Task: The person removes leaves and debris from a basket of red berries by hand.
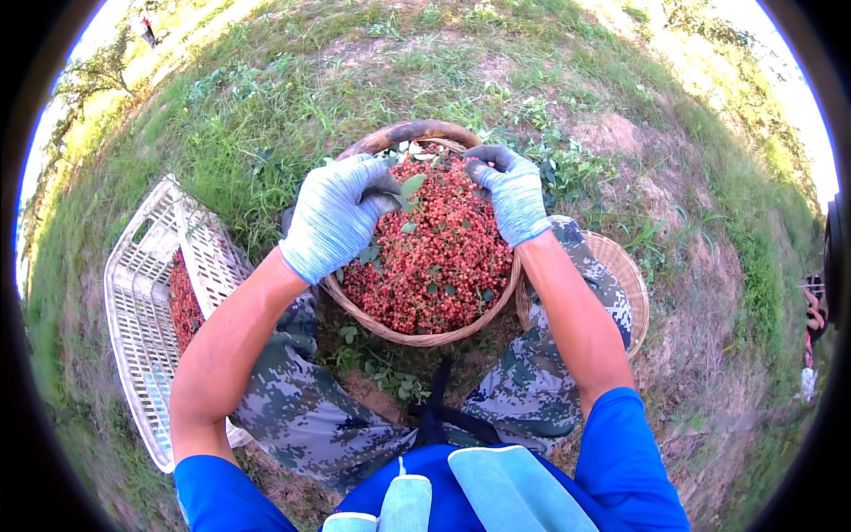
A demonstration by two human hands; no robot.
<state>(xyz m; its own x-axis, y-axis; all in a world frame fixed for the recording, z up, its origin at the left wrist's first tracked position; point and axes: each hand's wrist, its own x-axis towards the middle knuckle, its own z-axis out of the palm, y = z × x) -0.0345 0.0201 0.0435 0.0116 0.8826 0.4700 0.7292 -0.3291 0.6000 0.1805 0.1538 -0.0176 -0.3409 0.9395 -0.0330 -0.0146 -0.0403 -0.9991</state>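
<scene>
In front of me stands a round wicker basket [425, 340], heaped with small red berry clusters [439, 266] that look like Sichuan peppercorns, with green leaves among them. My left hand [339, 213], in a pale blue knit glove with dark grey fingertips, is over the heap's left side. Its thumb and fingers close on a sprig of green leaves [412, 185]. At the far right rim, my right hand [515, 189], gloved the same way, pinches a few red berries between thumb and fingers. The thick wooden handle [412, 130] arches behind the heap.
To the left, a white slatted plastic crate [143, 279] holds more red berries [185, 299]. Another wicker basket [615, 266] sits partly hidden behind my right knee. Cut leafy sprigs [565, 159] lie on the grass beyond. A partly visible person [814, 312] is at the far right edge.
</scene>
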